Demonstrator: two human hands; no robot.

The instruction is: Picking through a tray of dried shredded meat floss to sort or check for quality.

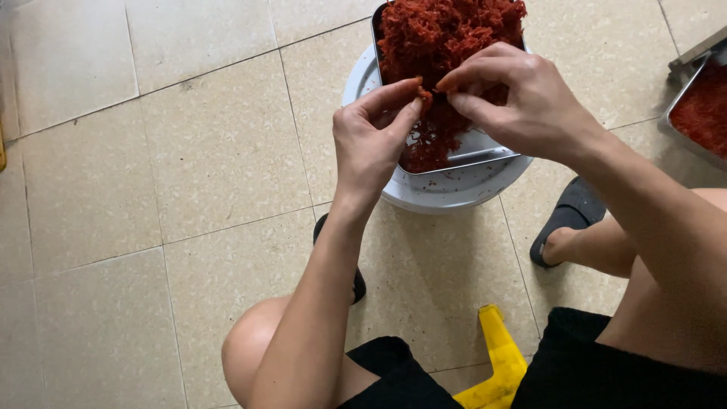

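Observation:
A metal tray [485, 157] heaped with red shredded food [447, 34] rests on a white round bucket lid [454, 189]. Above the tray's near end, my left hand [371, 136] and my right hand [515, 95] meet. Between the fingertips of both hands is a small clump of red shreds [425, 95]. My left thumb and forefinger pinch it from the left, and my right fingers pinch it from the right.
A second metal tray [700, 106] of red shreds sits at the right edge. My feet in black sandals [572, 216] rest on the beige tiled floor [189, 189]. A yellow stool [496, 360] shows between my knees.

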